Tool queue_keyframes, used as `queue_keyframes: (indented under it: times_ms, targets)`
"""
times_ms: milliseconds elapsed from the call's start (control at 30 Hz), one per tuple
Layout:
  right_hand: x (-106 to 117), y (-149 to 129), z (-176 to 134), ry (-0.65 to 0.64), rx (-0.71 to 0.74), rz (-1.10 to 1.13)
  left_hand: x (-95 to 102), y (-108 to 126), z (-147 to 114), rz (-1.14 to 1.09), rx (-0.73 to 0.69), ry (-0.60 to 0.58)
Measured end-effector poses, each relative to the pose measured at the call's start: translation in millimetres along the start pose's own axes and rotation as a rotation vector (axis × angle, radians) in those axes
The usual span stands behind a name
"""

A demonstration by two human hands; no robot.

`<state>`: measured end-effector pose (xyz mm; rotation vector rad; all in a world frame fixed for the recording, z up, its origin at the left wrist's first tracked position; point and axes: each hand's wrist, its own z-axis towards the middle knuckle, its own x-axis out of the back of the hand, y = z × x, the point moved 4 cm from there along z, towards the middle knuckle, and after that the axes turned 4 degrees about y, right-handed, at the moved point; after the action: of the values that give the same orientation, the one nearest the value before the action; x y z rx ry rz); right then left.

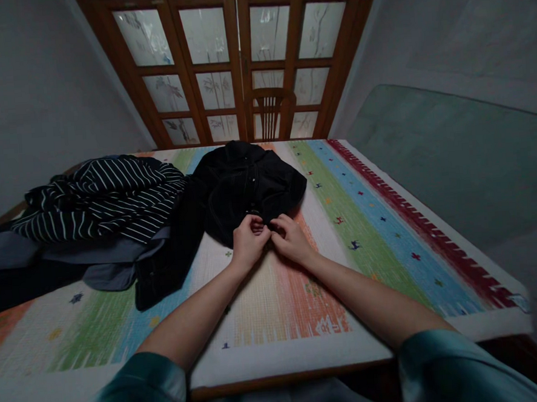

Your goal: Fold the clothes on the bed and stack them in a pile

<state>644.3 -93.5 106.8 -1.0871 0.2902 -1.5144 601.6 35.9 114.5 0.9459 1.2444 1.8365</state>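
A black button-up jacket [249,181] with light stitching lies bunched in the middle of the table, and one sleeve [169,258] stretches toward the lower left. At the jacket's near edge, my left hand [249,241] has its fingers curled in and pinched on the black cloth. Close against it, my right hand [291,239] pinches the same edge from the other side, the fingertips of both hands almost meeting. The exact piece of cloth between the fingers is too dark and small to make out.
A heap of clothes with a black-and-white striped garment [113,195] and grey cloth [103,253] lies left of the jacket. A colourful striped tablecloth [371,249] covers the table. Beyond the far edge stand a wooden chair [269,107] and glazed wooden doors [235,66].
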Motion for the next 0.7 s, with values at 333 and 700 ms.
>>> queue_keyframes:
  times_ms: [333, 700]
  targets:
    - [2, 7, 5, 0.008, -0.11, 0.116, 4.2, -17, 14, -0.175, 0.144, -0.032]
    - [0, 0, 2, 0.04, -0.13, -0.002, -1.9, -11, 11, -0.199, 0.109, -0.165]
